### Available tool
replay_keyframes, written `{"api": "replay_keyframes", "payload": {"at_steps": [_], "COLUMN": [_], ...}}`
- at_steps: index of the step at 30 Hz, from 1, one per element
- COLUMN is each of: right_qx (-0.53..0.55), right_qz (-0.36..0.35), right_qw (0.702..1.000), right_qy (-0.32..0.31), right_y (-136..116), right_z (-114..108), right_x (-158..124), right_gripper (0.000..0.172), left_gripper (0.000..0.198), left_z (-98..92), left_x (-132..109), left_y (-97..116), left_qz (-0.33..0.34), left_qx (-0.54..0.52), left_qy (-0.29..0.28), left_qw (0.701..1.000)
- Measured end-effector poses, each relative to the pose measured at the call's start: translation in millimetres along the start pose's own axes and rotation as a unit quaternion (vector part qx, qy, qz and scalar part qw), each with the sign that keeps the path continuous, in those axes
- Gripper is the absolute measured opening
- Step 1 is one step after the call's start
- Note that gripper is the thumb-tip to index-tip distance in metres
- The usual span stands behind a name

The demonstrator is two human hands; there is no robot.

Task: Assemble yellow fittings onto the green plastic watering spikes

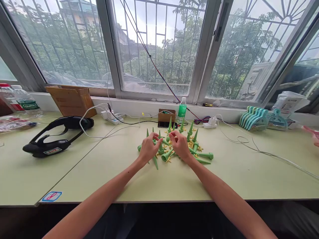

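Over the table [249, 169], I see L hand [149, 147] & R hand [179, 145], fingers bent close; can't tell if holding. Looks part done: round them some green spikes [190, 131] stand, others lie loose w/ yellow bits [190, 145].

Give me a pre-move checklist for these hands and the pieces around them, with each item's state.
1. Left hand apart from right hand: ok, a gap shows between.
2. Something pinched in either hand's fingertips: cannot tell, too small.
3. Green cones all upright: not ok, several lie on their sides.
4. Yellow pieces separate from the cones: not ok, scattered among them.
5. Green-labelled bottle upright, behind the cones: ok.
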State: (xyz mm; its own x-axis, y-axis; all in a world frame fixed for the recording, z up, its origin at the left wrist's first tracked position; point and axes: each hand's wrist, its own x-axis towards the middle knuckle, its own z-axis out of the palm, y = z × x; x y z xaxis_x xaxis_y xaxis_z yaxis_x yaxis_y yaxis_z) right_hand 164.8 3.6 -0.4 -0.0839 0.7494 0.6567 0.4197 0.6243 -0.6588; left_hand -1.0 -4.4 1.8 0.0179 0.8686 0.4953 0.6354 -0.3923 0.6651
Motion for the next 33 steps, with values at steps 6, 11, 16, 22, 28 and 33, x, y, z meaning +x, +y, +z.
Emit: {"api": "replay_keyframes", "payload": {"at_steps": [6, 11, 16, 22, 28, 33], "right_qx": [0.003, -0.005, -0.01, -0.01, -0.032, -0.041], "right_qz": [-0.002, -0.001, -0.004, -0.003, -0.007, -0.01], "right_qw": [1.0, 1.0, 1.0, 1.0, 0.999, 0.999], "right_qy": [-0.002, -0.007, -0.005, -0.008, -0.005, -0.011], "right_y": [0.4, 2.1, 3.1, 2.8, 4.8, 5.8], "right_z": [0.8, 1.1, 1.7, 1.4, 2.3, 3.5], "right_x": [-0.1, -0.3, -0.2, -0.5, -1.0, -0.8], "right_gripper": [0.026, 0.027, 0.026, 0.026, 0.027, 0.028], "left_gripper": [0.028, 0.025, 0.024, 0.026, 0.031, 0.031], "left_z": [2.9, 5.2, 7.5, 5.9, 2.7, 3.6], "left_x": [0.6, 0.4, 0.3, 0.6, 3.7, 5.9], "left_y": [-5.7, -9.3, -11.0, -6.1, -1.7, -6.3], "left_qz": [0.013, 0.025, 0.031, 0.031, 0.002, -0.02], "left_qx": [0.031, 0.051, 0.051, 0.034, -0.027, -0.086], "left_qy": [-0.062, -0.089, -0.11, -0.086, -0.032, -0.011], "left_qw": [0.998, 0.994, 0.992, 0.995, 0.999, 0.996]}}
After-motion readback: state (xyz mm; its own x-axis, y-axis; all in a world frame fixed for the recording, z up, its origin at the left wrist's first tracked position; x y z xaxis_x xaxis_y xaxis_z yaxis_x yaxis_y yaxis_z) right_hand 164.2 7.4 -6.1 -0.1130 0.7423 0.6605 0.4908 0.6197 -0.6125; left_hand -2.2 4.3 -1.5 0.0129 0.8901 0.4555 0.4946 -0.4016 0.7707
